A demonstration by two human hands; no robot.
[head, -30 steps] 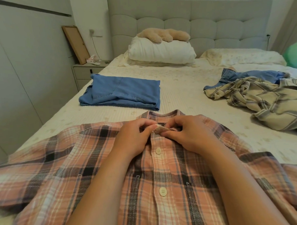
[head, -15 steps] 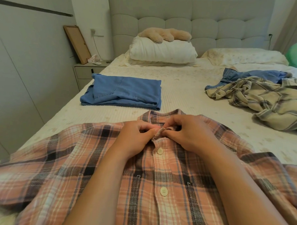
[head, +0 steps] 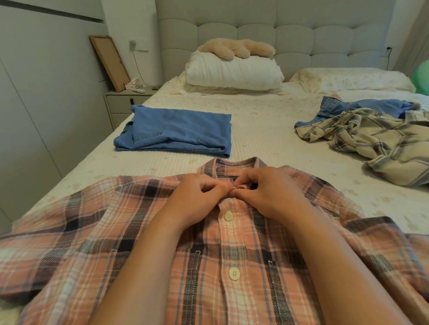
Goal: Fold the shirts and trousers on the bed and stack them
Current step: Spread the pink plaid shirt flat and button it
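My left hand (head: 198, 200) and right hand (head: 266, 194) meet at the neck of the pink plaid shirt (head: 213, 260), fingers curled in, each pinching an edge of the placket just under the collar (head: 233, 162); I judge I am doing up the top button, though my fingertips hide it. The risk, as I see it, is the button slipping back out of its hole, since the soft brushed flannel gives and bunches between my fingers, or my pull dragging the front crooked so the fold comes out uneven. Two pale round buttons sit in a line just below my hands, and the sleeves spread wide to either side of my forearms, lying limp and rumpled. Well beyond my left hand a blue denim piece (head: 180, 132) lies folded flat and square on the bed (head: 269, 140); far off past my right hand a cream checked shirt (head: 384, 140) is heaped in loose creases over more denim.
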